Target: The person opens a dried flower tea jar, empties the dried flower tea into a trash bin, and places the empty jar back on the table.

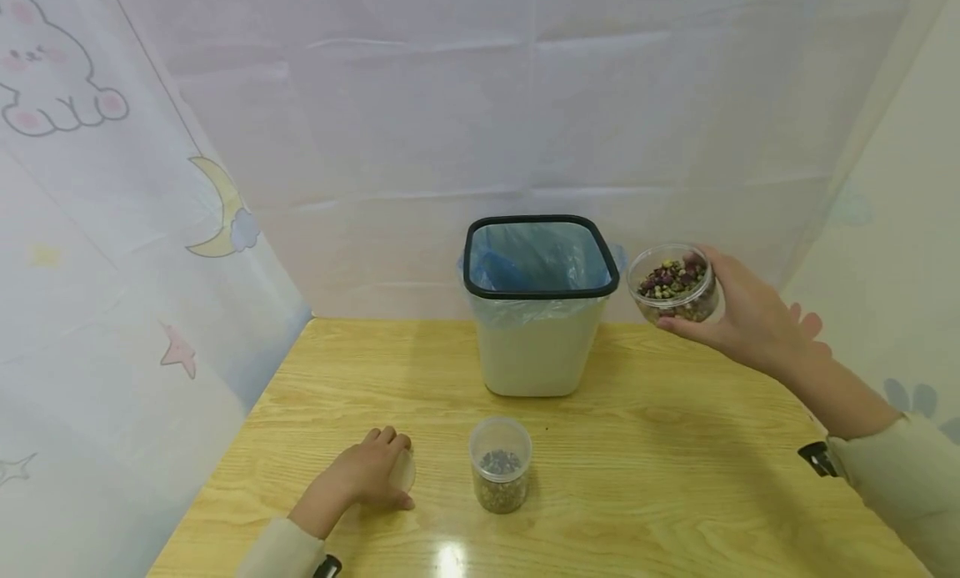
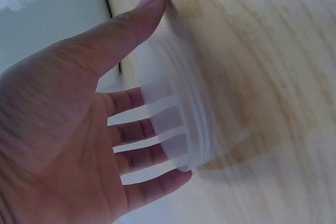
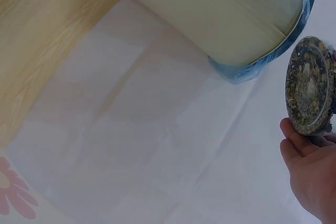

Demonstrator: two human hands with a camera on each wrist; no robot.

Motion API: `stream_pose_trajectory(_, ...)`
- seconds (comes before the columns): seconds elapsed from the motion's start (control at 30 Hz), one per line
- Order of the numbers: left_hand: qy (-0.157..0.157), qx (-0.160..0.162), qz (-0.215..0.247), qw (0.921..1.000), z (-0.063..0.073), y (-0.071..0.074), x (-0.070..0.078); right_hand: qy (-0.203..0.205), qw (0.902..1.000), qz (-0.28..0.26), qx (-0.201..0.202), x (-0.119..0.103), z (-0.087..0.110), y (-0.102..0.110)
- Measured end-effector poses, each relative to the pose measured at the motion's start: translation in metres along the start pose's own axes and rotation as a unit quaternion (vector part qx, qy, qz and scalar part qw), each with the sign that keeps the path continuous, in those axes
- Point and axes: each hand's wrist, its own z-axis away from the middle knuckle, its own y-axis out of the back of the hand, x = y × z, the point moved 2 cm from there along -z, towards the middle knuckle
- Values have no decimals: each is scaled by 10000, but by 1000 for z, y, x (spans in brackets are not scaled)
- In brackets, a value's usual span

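Observation:
My right hand (image 1: 750, 315) grips a clear round plastic jar (image 1: 672, 304) of dried flower buds and petals, dark red and yellow-green. It holds the open-topped jar up, tilted, just right of the bin's rim; in the right wrist view its packed base (image 3: 308, 85) shows. My left hand (image 1: 369, 469) is low over the table at the left, its fingers and thumb spread about a translucent round lid (image 2: 181, 98). The fingers are nearly straight behind the lid, and the thumb tip is off its edge. Right of this hand stands an open clear jar (image 1: 501, 482) with dried bits in its lower part.
A pale bin (image 1: 534, 353) with a black rim and a blue liner bag (image 1: 498, 269) stands at the back of the wooden table (image 1: 675, 469). Behind the table hangs a pale curtain (image 1: 420, 128); printed cloth (image 1: 97, 253) hangs at the left side.

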Motion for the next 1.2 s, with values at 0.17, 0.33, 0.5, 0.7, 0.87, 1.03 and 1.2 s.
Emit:
stream_pose_trajectory(0.17,103,-80,-153,9998,-7,3,-4,-34,9999,93,-86,2,-11,3)
stream_pose_trajectory(0.33,55,183,-378,9991,-22,25,-2,-47,9996,199,-174,2,-24,6)
stream_pose_trajectory(0.5,-326,846,-656,9937,-40,57,5,-73,9991,300,-278,-3,-33,8)
stream_pose_trajectory(0.7,-596,1267,-858,9864,-53,87,16,52,9990,319,-318,-7,-43,7)
stream_pose_trajectory(0.87,-751,1691,-882,9788,-60,114,28,105,9990,312,-298,-8,-51,5)
stream_pose_trajectory(1.03,-951,2107,-1007,9677,-65,137,41,124,9986,345,-374,-9,-57,3)
stream_pose_trajectory(1.2,-1006,2332,-1103,9609,-69,154,54,-35,9977,458,-494,-11,-61,2)
